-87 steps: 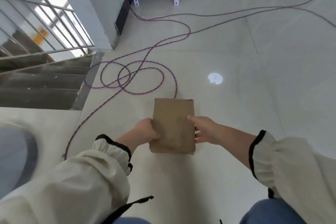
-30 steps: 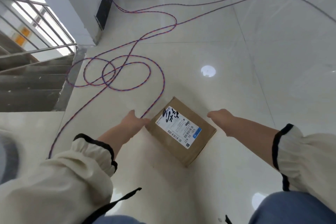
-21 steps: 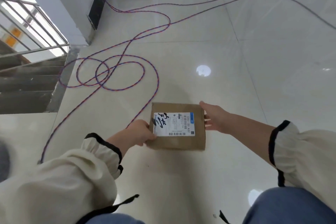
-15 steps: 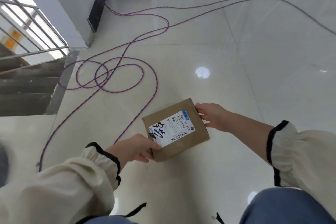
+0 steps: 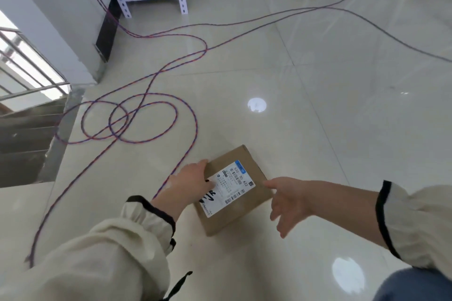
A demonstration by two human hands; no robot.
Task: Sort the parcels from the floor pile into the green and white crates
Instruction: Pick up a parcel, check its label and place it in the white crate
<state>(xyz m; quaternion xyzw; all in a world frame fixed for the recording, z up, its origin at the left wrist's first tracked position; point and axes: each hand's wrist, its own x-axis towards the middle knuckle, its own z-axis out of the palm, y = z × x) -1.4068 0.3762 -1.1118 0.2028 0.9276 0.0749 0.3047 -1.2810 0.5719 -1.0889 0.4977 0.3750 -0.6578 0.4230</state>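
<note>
Parcel (image 5: 234, 190) label-up over the floor (image 5: 342, 129), left hand (image 5: 189, 182) grips one edge; right hand (image 5: 288, 203) is spread open just beside it — one-edge hold may let it tip and drop.

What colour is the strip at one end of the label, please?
The strip is blue, head view.
</note>
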